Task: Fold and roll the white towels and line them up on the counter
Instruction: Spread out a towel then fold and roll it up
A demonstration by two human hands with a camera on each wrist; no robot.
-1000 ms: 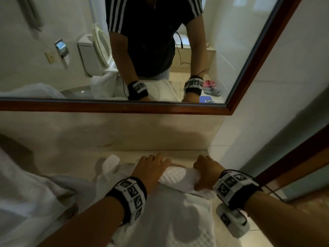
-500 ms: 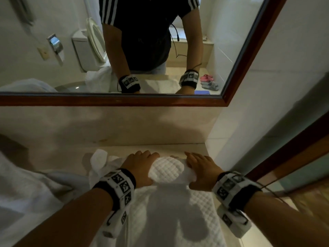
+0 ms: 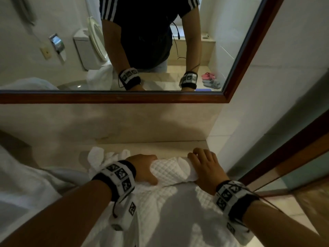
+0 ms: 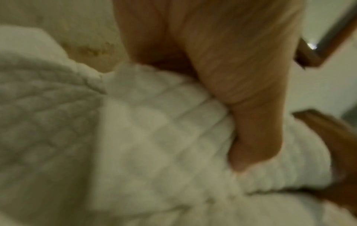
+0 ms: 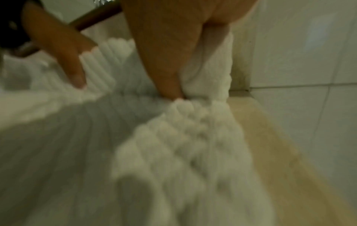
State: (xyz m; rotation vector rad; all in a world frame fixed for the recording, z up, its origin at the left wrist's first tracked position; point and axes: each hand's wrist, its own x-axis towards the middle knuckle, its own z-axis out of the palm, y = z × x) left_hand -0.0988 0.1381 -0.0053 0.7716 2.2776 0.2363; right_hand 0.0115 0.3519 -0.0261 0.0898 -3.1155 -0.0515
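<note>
A white waffle towel lies on the beige counter (image 3: 160,147), its flat part (image 3: 170,214) stretching toward me. Its far end is wound into a roll (image 3: 170,169). My left hand (image 3: 144,168) grips the roll's left end, thumb tucked at the near side. My right hand (image 3: 204,166) curls over the right end, fingers down the far side. In the left wrist view my left hand (image 4: 241,91) presses its thumb into the roll (image 4: 154,130). The right wrist view shows my right hand (image 5: 170,53) on the roll (image 5: 208,68), with the flat towel (image 5: 173,152) below.
A crumpled white towel (image 3: 99,157) lies just left of the roll. A big white cloth (image 3: 21,184) covers the counter's left. The backsplash and a wood-framed mirror (image 3: 124,97) stand behind; a tiled wall (image 3: 249,122) closes the right, close to the roll's end.
Both hands have turned the roll toward me and taken a fresh hold; the roll is thicker and sits nearer, with less flat towel behind it.
</note>
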